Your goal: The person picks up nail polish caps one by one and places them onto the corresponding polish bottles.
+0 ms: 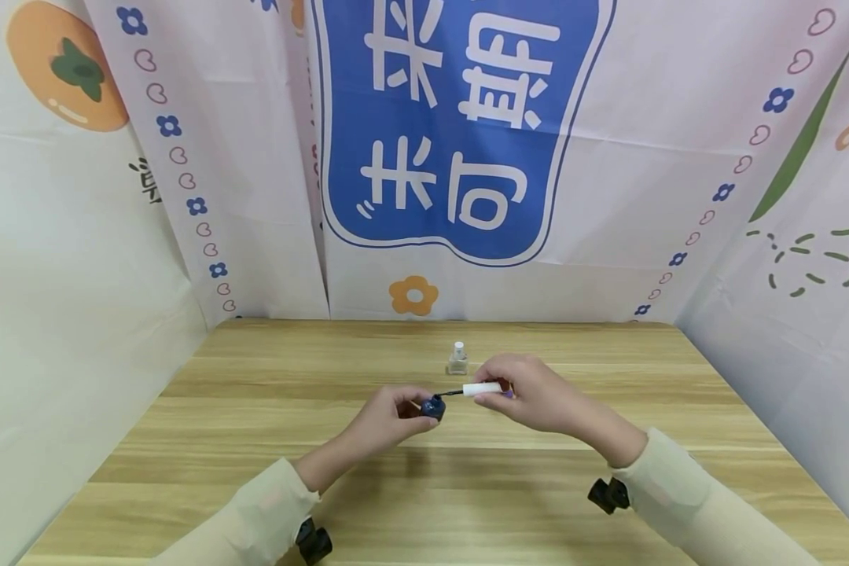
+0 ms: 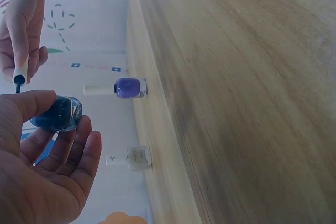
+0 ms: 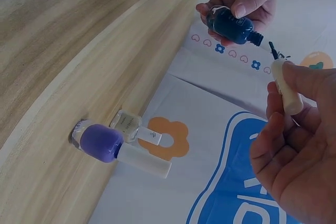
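Between thumb and fingers, my left hand [image 1: 384, 420] holds an uncapped dark blue nail polish bottle [image 3: 231, 26], its threaded neck tilted toward the other hand. My right hand [image 1: 535, 395] pinches the white cap [image 1: 482, 388] with its dark-coated brush [image 3: 273, 51]. In the right wrist view the brush tip is out of the bottle, a short way from the neck. A purple nail polish bottle [image 2: 129, 88] with a white cap stands upright on the table, mostly behind my right hand in the head view. Near it stands a clear, white-capped nail polish bottle [image 1: 457, 360].
The wood-grain table [image 1: 255, 409] reaches back to a hanging white cloth [image 1: 269, 236] printed with a blue sign, flowers and hearts. More printed cloth walls in the left and right sides. A small black device [image 1: 314, 542] is strapped at each wrist.
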`<action>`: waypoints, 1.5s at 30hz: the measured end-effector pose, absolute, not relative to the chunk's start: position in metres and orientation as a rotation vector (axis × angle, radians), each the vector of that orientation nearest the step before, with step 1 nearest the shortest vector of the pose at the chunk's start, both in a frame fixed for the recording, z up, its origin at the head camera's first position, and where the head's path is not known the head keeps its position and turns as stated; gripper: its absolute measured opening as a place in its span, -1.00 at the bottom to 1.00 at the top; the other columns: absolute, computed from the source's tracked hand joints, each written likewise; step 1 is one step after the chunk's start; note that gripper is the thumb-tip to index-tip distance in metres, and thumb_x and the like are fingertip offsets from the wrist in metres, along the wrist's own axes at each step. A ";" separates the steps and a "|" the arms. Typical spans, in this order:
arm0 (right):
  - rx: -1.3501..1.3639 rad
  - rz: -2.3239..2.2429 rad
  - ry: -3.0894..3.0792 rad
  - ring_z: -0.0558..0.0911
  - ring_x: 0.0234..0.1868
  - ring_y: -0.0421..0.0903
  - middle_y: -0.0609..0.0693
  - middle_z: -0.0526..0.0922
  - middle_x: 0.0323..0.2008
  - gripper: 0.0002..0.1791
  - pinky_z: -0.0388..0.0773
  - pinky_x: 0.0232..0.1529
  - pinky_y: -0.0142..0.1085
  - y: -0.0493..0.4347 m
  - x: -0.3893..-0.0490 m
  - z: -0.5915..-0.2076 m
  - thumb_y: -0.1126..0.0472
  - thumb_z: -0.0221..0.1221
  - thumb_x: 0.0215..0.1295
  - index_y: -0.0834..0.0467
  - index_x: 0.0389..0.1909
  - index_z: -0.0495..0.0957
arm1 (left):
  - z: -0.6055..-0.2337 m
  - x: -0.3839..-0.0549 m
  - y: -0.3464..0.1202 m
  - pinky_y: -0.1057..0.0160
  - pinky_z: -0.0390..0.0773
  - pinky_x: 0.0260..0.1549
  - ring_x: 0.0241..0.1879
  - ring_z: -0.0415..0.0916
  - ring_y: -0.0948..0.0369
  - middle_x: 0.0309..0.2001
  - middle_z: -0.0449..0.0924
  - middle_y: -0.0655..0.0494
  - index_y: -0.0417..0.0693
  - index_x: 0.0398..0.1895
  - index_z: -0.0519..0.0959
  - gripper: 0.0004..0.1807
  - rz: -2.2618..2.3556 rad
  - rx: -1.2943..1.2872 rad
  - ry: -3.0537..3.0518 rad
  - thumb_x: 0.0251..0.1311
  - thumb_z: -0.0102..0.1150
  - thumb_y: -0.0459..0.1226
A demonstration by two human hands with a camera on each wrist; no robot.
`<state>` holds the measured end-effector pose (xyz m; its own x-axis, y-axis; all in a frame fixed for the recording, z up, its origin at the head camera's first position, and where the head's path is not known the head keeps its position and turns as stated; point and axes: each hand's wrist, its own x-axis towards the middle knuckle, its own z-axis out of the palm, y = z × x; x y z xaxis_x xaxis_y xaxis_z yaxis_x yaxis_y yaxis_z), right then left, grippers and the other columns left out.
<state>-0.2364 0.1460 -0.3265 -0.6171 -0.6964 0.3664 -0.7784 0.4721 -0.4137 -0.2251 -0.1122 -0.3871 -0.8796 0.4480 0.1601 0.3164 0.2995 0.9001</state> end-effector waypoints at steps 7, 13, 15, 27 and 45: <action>1.290 0.799 -2.556 0.44 -0.47 -0.30 -0.21 0.55 -0.40 -0.88 0.46 -0.50 -0.40 0.145 -0.237 -0.328 0.17 0.30 0.27 0.10 -0.23 0.62 | -0.386 -0.225 -0.112 0.32 0.59 -0.37 -0.30 0.56 0.17 -0.24 0.65 0.07 -0.20 -0.09 0.65 -0.76 1.634 0.706 2.439 0.20 0.31 -0.32; 1.277 0.784 -2.579 0.45 -0.45 -0.29 -0.21 0.55 -0.39 -0.89 0.48 -0.48 -0.39 0.145 -0.236 -0.326 0.17 0.30 0.27 0.09 -0.24 0.62 | -0.387 -0.225 -0.112 0.32 0.58 -0.40 -0.31 0.56 0.17 -0.25 0.65 0.08 -0.19 -0.09 0.66 -0.77 1.626 0.703 2.448 0.18 0.32 -0.34; 1.274 0.780 -2.588 0.46 -0.44 -0.28 -0.22 0.55 -0.38 -0.89 0.49 -0.46 -0.39 0.144 -0.235 -0.326 0.16 0.30 0.27 0.08 -0.24 0.62 | -0.387 -0.225 -0.112 0.33 0.58 -0.41 -0.32 0.56 0.17 -0.26 0.65 0.08 -0.19 -0.09 0.66 -0.77 1.620 0.709 2.451 0.18 0.32 -0.35; 1.296 0.786 -2.562 0.45 -0.41 -0.27 -0.22 0.55 -0.37 -0.88 0.48 -0.43 -0.39 0.141 -0.235 -0.323 0.20 0.33 0.24 0.07 -0.24 0.60 | -0.390 -0.227 -0.112 0.32 0.59 -0.41 -0.32 0.56 0.17 -0.25 0.65 0.08 -0.18 -0.09 0.66 -0.77 1.595 0.751 2.458 0.19 0.32 -0.34; 1.296 0.842 -2.575 0.42 -0.41 -0.25 -0.23 0.50 -0.39 -0.85 0.46 -0.45 -0.38 0.134 -0.237 -0.321 0.14 0.34 0.23 0.03 -0.26 0.57 | -0.390 -0.227 -0.107 0.34 0.58 -0.43 -0.35 0.57 0.20 -0.29 0.65 0.09 -0.22 -0.11 0.65 -0.78 1.583 0.762 2.458 0.17 0.32 -0.35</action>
<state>-0.2372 0.1339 -0.3211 -0.6199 -0.6977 0.3591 -0.7751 0.4731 -0.4189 -0.2273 -0.1074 -0.3904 -0.8661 0.4716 0.1659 0.3460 0.3260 0.8798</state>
